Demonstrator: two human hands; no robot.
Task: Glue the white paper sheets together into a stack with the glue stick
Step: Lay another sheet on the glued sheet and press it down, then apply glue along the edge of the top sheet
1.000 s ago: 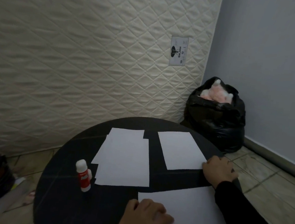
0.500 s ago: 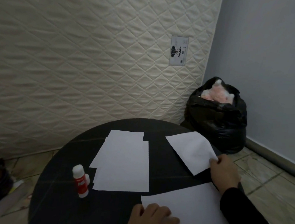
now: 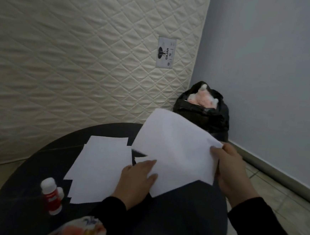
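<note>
I held one sheet [image 3: 173, 152] up off the table [image 3: 24, 190], right hand [image 3: 227, 171] pinching its corner, left hand [image 3: 136, 179] gripping its near edge, probably to carry it over. The pile [image 3: 100, 168] lay flat beside the upright glue stick [image 3: 51, 194], still capped.

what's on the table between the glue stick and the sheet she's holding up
In the head view, the pile of white sheets lies flat between the glue stick and the lifted sheet.

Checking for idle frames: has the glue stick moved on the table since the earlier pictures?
No. The glue stick stands upright just left of the paper pile's near corner, as before; only the camera shifted.
</note>
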